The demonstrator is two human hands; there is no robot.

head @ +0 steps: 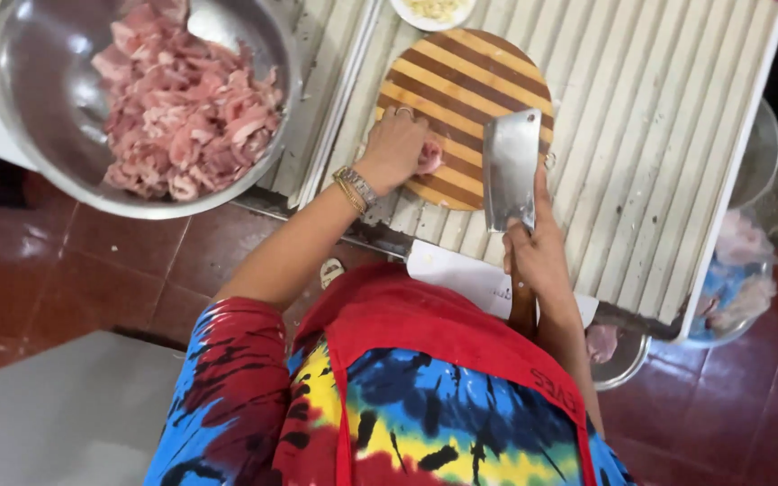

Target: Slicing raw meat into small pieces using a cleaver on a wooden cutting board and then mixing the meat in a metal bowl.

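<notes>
1. The meat piece (pixel 430 157) lies on the round striped board (pixel 465 99), toward its 6 o'clock edge. It looks soft, wet and slippery, so it will likely slide unless you pin it from above.
2. Your left hand (pixel 395 148) presses down on the meat from its 9 o'clock side, fingers curled over it; that grip is closed on the meat.
3. Your right hand (pixel 538 256) is wrapped tight round the cleaver (pixel 510 166) handle, the broad blade standing just at 3 o'clock of the meat. The cleaver looks heavy and stiff; hold it at the handle.
4. The board rests on a slatted table (pixel 668 135).
5. At 10 o'clock a steel bowl (pixel 38 117) holds sliced meat (pixel 182 108).
6. At 12 o'clock sits a small white dish (pixel 432 13).
</notes>
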